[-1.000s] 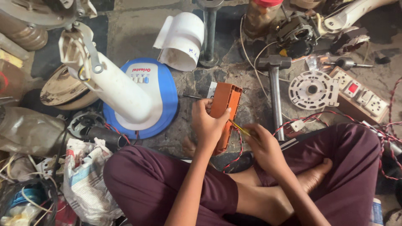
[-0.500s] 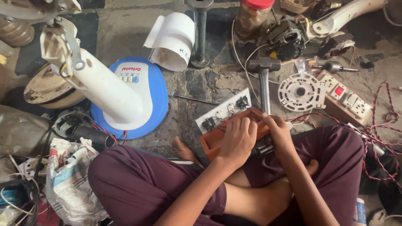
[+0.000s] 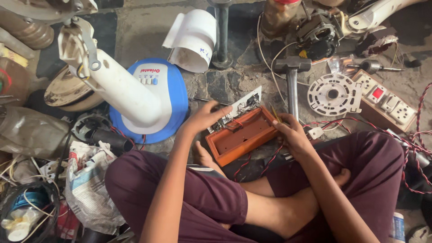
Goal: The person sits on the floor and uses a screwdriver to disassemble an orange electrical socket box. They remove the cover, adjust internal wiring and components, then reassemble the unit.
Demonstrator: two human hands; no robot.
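Observation:
An orange-brown switch box point(image 3: 243, 136) lies open on the stone floor in front of my crossed legs, hollow side up. Its white switch plate point(image 3: 238, 107) stands tilted along the far edge, joined to the box by red wires. My left hand point(image 3: 206, 118) rests on the plate's left end with fingers spread over it. My right hand point(image 3: 291, 133) sits at the box's right corner and holds a thin yellow-handled tool point(image 3: 275, 114) upright between its fingers.
A blue and white fan base with a white stem point(image 3: 135, 92) stands left. A hammer point(image 3: 292, 83) lies just beyond the box. A round white fan part point(image 3: 333, 95) and a wooden switchboard point(image 3: 386, 101) lie right. Red wires point(image 3: 420, 135), a fan motor point(image 3: 320, 33), bags and clutter ring the floor.
The box was held upright in both hands, then laid flat and opened; the white plate now stands off its far edge. My left hand has moved from the box onto the plate.

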